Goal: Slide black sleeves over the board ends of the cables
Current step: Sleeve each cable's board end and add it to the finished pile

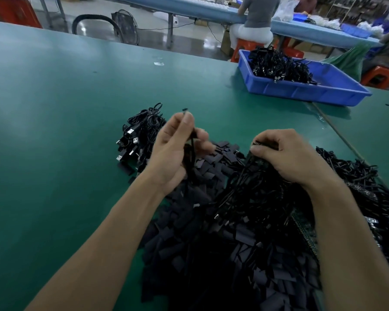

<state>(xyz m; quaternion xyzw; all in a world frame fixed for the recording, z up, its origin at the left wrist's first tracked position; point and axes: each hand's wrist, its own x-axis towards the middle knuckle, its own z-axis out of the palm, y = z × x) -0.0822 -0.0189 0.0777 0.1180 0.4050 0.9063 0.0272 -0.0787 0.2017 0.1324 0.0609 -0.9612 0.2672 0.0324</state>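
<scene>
Sleeves [211, 254], black, flat and short, lie in a loose heap on the green table [54, 131] right in front of me, spreading from the near edge of the view up to my hands. My left hand [175, 151] is raised over the far edge of that heap, palm turned toward me. Its thumb and fingertips pinch a thin black cable [191, 151] that runs upright through the grip. A small dark tip [184, 110] pokes out above the fingertips, and I cannot tell whether a sleeve is already on it. My right hand [288, 158] is curled, knuckles up, with thumb and forefinger nipping what looks like a small board end [265, 143]. That end sits at the top of a tangle of cables [267, 194], which lies over the right side of the heap and trails off toward the right edge of the view. Just beyond my left hand sits a coiled bundle [144, 124] of black leads, its USB plugs [130, 132] pointing left. Well apart, at the far right of the table, a blue tray [301, 90] holds its own load of cables [279, 66]. Behind the table a person [256, 16] sits on a red stool [245, 47] at another bench [189, 6], back to me.
</scene>
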